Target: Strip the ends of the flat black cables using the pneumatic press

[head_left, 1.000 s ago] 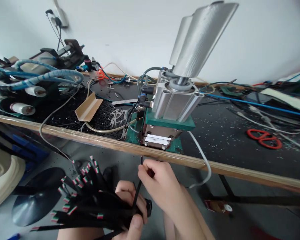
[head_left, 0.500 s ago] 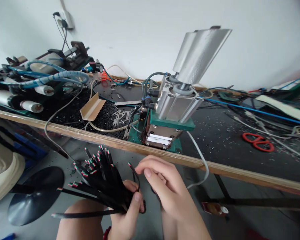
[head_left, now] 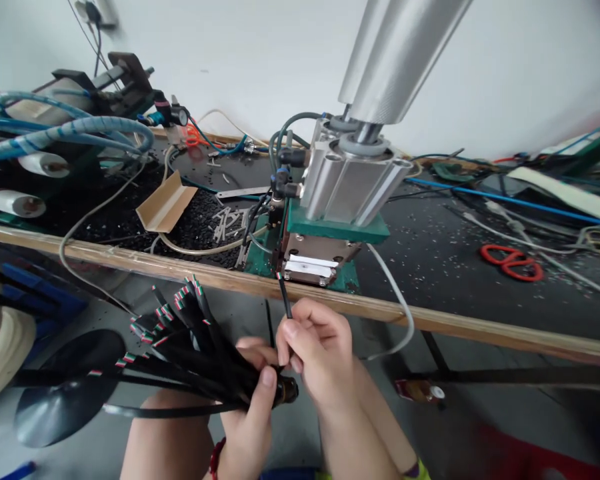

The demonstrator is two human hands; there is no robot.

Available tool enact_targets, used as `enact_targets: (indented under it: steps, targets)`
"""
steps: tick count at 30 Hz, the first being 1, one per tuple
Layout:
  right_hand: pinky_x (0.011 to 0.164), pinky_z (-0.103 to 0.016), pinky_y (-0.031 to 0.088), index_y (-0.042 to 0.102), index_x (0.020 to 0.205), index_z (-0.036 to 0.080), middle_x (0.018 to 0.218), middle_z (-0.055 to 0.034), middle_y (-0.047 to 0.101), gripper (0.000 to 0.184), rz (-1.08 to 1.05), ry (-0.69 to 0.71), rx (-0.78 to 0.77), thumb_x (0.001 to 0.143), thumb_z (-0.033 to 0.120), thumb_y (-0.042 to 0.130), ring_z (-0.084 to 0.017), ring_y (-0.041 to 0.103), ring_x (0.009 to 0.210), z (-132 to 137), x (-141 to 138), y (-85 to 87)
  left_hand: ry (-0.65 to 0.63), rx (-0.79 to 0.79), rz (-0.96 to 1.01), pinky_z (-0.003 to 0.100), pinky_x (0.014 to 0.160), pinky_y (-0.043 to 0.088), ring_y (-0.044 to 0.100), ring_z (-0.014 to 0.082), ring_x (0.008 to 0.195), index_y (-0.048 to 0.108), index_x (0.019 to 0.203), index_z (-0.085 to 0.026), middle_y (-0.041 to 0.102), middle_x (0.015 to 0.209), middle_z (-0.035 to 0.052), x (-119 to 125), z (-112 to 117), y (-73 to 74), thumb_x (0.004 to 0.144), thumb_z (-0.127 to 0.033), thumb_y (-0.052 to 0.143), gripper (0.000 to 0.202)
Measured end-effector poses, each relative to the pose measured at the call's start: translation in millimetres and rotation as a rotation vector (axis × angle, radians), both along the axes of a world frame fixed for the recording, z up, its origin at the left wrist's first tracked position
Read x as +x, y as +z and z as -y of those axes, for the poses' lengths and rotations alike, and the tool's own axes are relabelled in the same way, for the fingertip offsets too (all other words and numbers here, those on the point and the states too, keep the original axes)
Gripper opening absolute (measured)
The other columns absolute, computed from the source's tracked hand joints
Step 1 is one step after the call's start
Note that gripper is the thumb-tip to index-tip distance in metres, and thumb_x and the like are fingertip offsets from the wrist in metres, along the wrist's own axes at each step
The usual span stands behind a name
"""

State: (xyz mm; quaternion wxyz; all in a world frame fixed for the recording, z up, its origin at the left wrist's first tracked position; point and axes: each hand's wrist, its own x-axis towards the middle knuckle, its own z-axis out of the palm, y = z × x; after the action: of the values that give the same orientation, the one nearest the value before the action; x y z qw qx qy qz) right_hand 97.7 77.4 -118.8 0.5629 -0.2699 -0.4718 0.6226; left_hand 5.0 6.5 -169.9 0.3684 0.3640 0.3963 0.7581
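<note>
My left hand (head_left: 253,410) is wrapped round a bundle of black cables (head_left: 205,360), whose far ends show red, white and green wire tips. One cable in the bundle hangs lower and points left. Between thumb and fingers, my right hand (head_left: 317,347) pinches a single black cable (head_left: 285,297) just right of the bundle. Its coloured tip points up, close to the front of a pneumatic machine (head_left: 347,200). That machine has a green plate, silver cylinders and white strips (head_left: 309,265) at its slot. I cannot tell whether the tip touches it.
A wooden-edged bench (head_left: 430,320) runs across in front of me. Red-handled scissors (head_left: 511,262) lie on the right, and a folded cardboard piece (head_left: 167,202) sits left among black scraps. A second machine (head_left: 55,127) with blue hoses stands far left. A round black base (head_left: 65,387) is on the floor.
My right hand has closed on one cable and brought it upright toward the machine. Earlier its fingers were beside that cable's bent end. The view has shifted slightly closer to the machine.
</note>
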Motion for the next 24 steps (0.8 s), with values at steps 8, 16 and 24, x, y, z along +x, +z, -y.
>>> enact_targets:
  steps: [8, 16, 24]
  targets:
    - [0.049, -0.028, 0.035, 0.062, 0.052, 0.024, 0.044, 0.0028, 0.055, 0.048, 0.000, -0.296, -0.117, 0.096, 0.035, 0.076, -0.012, 0.045, 0.043, 4.3, -16.5, 15.3, -0.051, 0.039, 0.031, 0.028, 0.089, 0.064, 0.076, 0.0203, 0.091, 0.081, 0.091, -0.025, 0.079, 0.092, 0.0018, 9.2, -9.0, 8.5, 0.109, -0.036, 0.081, 0.022]
    - [0.043, -0.028, 0.034, 0.069, 0.051, 0.025, 0.046, -0.0012, 0.059, 0.042, -0.049, -0.229, -0.123, 0.092, 0.038, 0.069, -0.015, 0.048, 0.042, -1.4, -21.4, 19.1, -0.031, 0.038, 0.035, 0.025, 0.077, 0.062, 0.069, 0.0170, 0.078, 0.077, 0.089, -0.027, 0.071, 0.083, -0.0014, 10.5, -17.3, 16.6, 0.108, -0.041, 0.084, 0.025]
    - [0.040, -0.028, 0.034, 0.064, 0.052, 0.026, 0.044, 0.0000, 0.053, 0.041, -0.086, -0.226, -0.129, 0.091, 0.041, 0.066, -0.015, 0.044, 0.040, -8.9, -23.8, 20.8, -0.099, 0.040, 0.011, 0.033, 0.077, 0.058, 0.066, 0.0207, 0.079, 0.072, 0.089, -0.028, 0.067, 0.080, 0.0000, 6.9, -20.2, 21.5, 0.110, -0.045, 0.081, 0.029]
